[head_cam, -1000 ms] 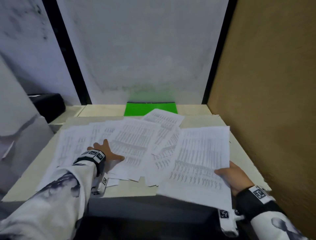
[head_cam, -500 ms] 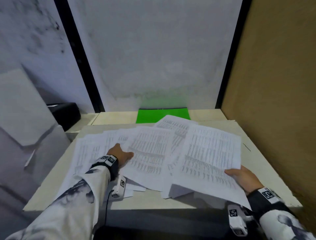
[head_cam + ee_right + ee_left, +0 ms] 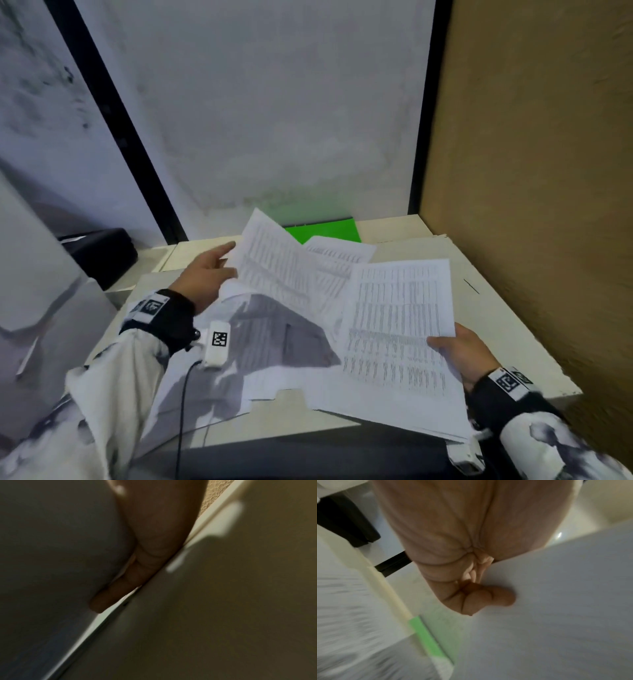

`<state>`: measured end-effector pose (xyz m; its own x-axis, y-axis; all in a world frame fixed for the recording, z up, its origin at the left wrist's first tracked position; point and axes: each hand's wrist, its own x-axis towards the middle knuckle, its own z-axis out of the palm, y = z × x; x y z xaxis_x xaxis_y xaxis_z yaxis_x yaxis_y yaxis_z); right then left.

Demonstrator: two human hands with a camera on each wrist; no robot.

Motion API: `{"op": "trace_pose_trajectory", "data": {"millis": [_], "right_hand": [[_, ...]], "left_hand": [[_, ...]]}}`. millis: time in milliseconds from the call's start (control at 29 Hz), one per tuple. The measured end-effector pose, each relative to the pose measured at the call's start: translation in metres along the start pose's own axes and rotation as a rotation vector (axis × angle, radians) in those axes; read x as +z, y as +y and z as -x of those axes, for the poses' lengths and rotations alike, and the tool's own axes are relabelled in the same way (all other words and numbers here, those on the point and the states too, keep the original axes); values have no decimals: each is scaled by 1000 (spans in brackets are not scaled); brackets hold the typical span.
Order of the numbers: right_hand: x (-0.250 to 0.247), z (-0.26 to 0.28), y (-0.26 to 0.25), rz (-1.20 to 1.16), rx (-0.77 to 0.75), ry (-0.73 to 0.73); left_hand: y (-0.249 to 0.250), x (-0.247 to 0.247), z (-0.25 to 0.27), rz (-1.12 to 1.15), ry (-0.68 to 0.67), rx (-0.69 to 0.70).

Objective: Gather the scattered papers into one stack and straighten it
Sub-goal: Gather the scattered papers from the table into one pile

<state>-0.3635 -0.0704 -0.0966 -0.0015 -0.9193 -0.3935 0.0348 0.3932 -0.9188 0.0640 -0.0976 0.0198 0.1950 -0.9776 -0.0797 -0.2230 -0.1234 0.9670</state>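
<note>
The gathering is judged partly done. A raised bundle of papers (image 3: 284, 270) is gripped at its left edge by the left hand (image 3: 205, 277), another sheaf (image 3: 397, 329) is pinched by the right hand (image 3: 462, 353), and more sheets (image 3: 267, 339) lie unaligned on the desk (image 3: 507, 329). Merging and straightening remain.

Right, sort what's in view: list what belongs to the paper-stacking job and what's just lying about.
Belongs to the job:
- sheets held up by the left hand
- sheets held by the right hand
- papers lying on the table

Just lying about:
- green folder at the back
- black box on the left
</note>
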Motion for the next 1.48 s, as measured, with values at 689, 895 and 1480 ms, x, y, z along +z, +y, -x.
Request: {"op": "trace_pose_trajectory", "data": {"millis": [689, 895, 1480], "right_hand": [[-9, 2, 2, -275, 72, 74], [-11, 1, 10, -138, -33, -28], [-8, -1, 10, -275, -64, -14]], "left_hand": [[-64, 164, 49, -461, -477, 13], [-54, 167, 22, -692, -465, 76], [-58, 184, -33, -1419, -289, 54]]}}
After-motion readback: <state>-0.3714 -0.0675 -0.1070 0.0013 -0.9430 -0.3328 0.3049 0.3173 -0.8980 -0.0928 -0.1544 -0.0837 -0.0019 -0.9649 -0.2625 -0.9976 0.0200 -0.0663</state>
